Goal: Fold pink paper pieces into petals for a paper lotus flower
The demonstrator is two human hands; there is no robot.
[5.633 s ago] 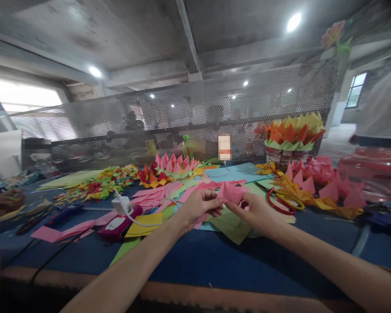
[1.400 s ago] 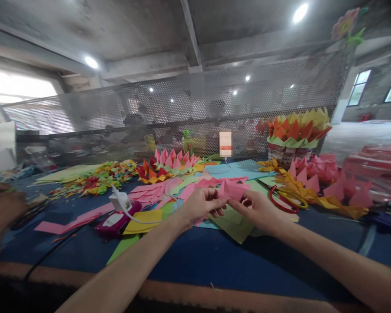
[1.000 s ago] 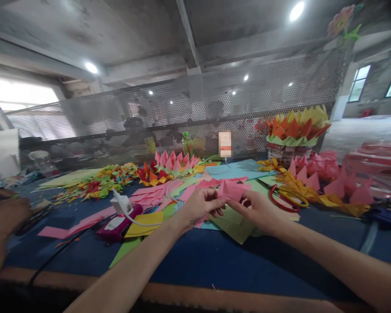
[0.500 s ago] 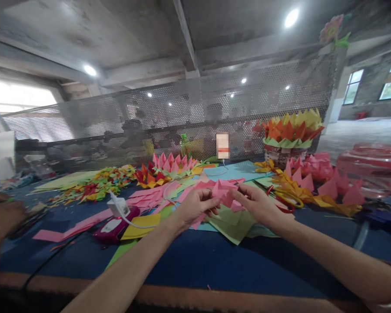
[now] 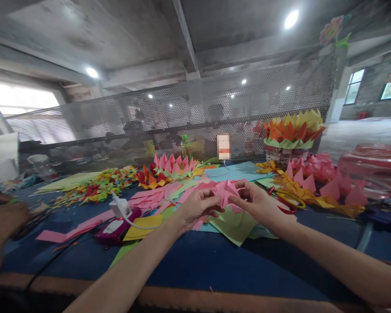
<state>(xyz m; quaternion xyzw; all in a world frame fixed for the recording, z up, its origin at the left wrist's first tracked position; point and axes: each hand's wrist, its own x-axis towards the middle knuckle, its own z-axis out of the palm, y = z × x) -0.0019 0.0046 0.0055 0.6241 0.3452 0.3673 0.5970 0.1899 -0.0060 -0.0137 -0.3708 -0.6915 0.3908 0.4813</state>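
A folded pink paper piece [image 5: 226, 191] with a raised point is held between my two hands above the table. My left hand [image 5: 202, 204] pinches its left side, thumb on top. On the right side, my right hand [image 5: 252, 198] grips it with the thumb in front and fingers behind. Beneath my hands lie green paper sheets [image 5: 233, 226] and pink paper strips [image 5: 153, 198]. Red-handled scissors [image 5: 285, 204] lie just right of my right hand, beside a yellow-handled pair [image 5: 295, 199].
A purple power strip [image 5: 117, 228] with a white plug and cable sits left of my left forearm. Behind stand folded pink paper petals [image 5: 174, 163] and a layered paper flower [image 5: 291, 130]. A clear jar [image 5: 371, 169] is at right. Another person's hand [image 5: 9, 217] shows at far left.
The pink paper piece has turned, so its raised point and creased faces show more clearly. My right fingers have shifted around its back edge.
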